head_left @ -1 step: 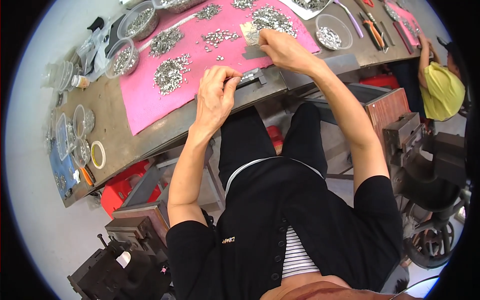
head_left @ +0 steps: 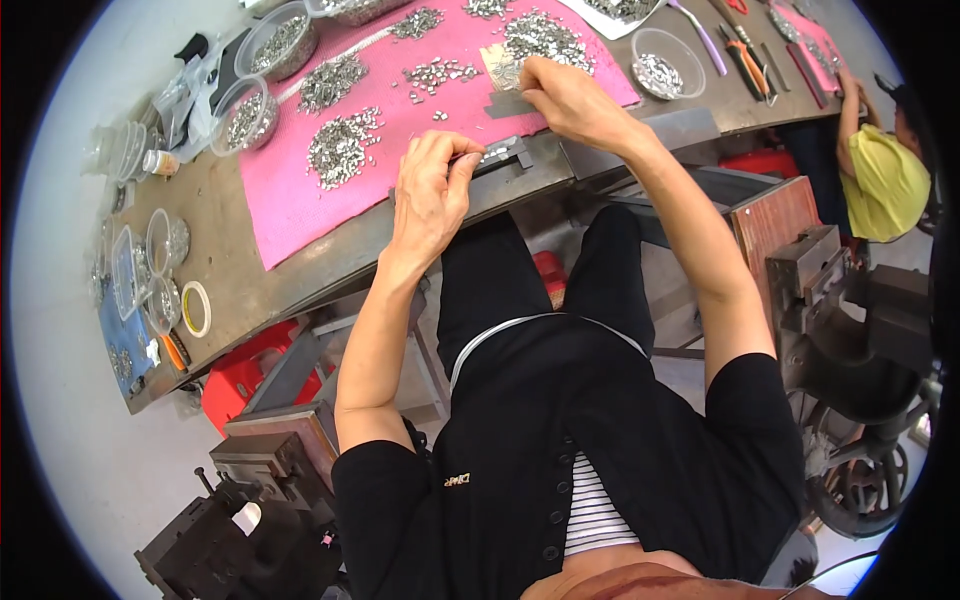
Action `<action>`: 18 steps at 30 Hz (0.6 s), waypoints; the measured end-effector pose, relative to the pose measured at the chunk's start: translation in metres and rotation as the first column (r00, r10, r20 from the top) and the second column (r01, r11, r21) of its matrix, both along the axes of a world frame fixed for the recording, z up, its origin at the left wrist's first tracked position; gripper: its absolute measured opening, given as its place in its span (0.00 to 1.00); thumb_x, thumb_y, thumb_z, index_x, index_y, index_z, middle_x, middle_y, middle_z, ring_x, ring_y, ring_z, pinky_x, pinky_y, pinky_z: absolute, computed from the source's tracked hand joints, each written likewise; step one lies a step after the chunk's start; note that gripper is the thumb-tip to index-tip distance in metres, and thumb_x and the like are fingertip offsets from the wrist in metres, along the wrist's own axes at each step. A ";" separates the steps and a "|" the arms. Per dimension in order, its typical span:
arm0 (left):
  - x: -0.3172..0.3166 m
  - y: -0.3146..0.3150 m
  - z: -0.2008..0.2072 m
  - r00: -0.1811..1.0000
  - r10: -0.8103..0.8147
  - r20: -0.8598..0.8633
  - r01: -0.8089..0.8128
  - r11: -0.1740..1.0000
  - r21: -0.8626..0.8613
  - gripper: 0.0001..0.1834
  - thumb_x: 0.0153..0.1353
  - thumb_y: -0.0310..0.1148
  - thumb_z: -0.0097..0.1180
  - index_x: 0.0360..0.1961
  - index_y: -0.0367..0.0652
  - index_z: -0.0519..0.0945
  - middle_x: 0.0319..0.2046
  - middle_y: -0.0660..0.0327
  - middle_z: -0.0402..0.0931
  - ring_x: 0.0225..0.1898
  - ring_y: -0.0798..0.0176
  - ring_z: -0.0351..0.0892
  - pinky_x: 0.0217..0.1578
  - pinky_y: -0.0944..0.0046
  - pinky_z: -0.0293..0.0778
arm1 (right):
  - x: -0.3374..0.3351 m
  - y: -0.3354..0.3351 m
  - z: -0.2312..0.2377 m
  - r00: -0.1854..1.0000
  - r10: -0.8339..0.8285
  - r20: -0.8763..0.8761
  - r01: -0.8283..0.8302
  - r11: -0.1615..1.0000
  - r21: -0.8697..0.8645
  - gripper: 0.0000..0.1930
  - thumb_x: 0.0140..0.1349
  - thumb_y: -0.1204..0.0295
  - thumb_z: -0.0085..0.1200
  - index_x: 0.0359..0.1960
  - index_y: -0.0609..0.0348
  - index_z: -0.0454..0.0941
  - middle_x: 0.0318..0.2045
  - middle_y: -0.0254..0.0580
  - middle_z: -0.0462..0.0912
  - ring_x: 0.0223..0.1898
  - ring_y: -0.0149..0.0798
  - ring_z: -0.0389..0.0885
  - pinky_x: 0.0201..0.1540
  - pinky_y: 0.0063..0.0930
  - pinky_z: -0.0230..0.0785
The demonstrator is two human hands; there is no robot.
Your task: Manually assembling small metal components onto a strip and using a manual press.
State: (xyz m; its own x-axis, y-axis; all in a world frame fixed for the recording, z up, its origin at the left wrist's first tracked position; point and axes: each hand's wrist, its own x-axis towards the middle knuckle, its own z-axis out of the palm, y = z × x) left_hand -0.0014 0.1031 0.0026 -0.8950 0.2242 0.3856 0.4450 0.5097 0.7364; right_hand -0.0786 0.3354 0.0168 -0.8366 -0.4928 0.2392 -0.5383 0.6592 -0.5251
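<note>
My left hand (head_left: 432,180) is closed, thumb and fingers pinched together at the left end of a dark metal fixture (head_left: 520,156) at the table's front edge. Small silvery pieces lie along the fixture's top. Whatever those fingertips hold is hidden. Farther right, my right hand (head_left: 572,98) is curled with its fingertips pointing down, beside a tan pad (head_left: 497,64) and a grey flat strip (head_left: 505,106). Its grip is hidden too. Just beyond it spreads a heap of small metal pieces (head_left: 543,38) on the pink mat (head_left: 285,200).
More heaps of metal pieces (head_left: 340,150) dot the mat. Clear plastic tubs (head_left: 245,118) stand at the left, another tub (head_left: 690,80) at the right. Orange-handled pliers (head_left: 745,68) lie beyond it. A tape roll (head_left: 196,309) rests far left. A person in yellow (head_left: 885,185) works at far right.
My right hand and forearm have shifted very slightly. Otherwise nothing visibly differs.
</note>
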 end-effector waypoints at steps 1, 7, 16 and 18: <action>0.000 0.001 -0.001 1.000 0.001 0.001 -0.001 1.000 -0.001 0.03 0.62 0.27 0.60 0.36 0.40 0.82 0.34 0.57 0.79 0.38 0.52 0.75 0.44 0.55 0.68 | 0.006 0.000 -0.002 1.000 -0.026 -0.006 0.025 0.992 -0.120 0.07 0.65 0.76 0.55 0.42 0.65 0.75 0.31 0.48 0.80 0.34 0.47 0.80 0.39 0.38 0.71; -0.001 0.005 -0.006 0.995 0.029 -0.097 -0.035 0.997 -0.066 0.02 0.62 0.27 0.61 0.35 0.41 0.81 0.33 0.58 0.78 0.38 0.52 0.75 0.41 0.55 0.67 | 0.033 -0.002 -0.010 0.982 -0.131 0.136 0.175 0.901 -0.397 0.07 0.67 0.75 0.58 0.43 0.64 0.78 0.30 0.39 0.83 0.30 0.30 0.79 0.35 0.26 0.72; 0.000 0.006 -0.010 0.981 0.033 -0.191 -0.054 0.992 -0.111 0.04 0.60 0.25 0.62 0.35 0.40 0.79 0.33 0.57 0.78 0.38 0.52 0.75 0.41 0.54 0.68 | 0.054 -0.012 -0.022 0.967 -0.097 0.235 0.221 0.781 -0.584 0.05 0.70 0.75 0.56 0.43 0.65 0.79 0.35 0.37 0.84 0.36 0.27 0.81 0.40 0.23 0.73; 0.001 0.007 -0.010 0.972 0.045 -0.229 -0.079 0.986 -0.144 0.04 0.60 0.24 0.62 0.35 0.40 0.79 0.34 0.57 0.77 0.38 0.51 0.76 0.41 0.53 0.70 | 0.056 -0.012 -0.021 0.961 -0.106 0.255 0.230 0.817 -0.529 0.06 0.73 0.76 0.53 0.45 0.65 0.78 0.40 0.36 0.84 0.42 0.27 0.82 0.46 0.22 0.75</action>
State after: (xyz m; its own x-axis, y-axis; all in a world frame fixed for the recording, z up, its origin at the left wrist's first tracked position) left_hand -0.0008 0.1104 -0.0074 -0.8035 0.2421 0.5438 0.5539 0.6387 0.5341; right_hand -0.0227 0.3239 -0.0044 -0.9540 -0.1779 0.2413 -0.2858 0.2973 -0.9110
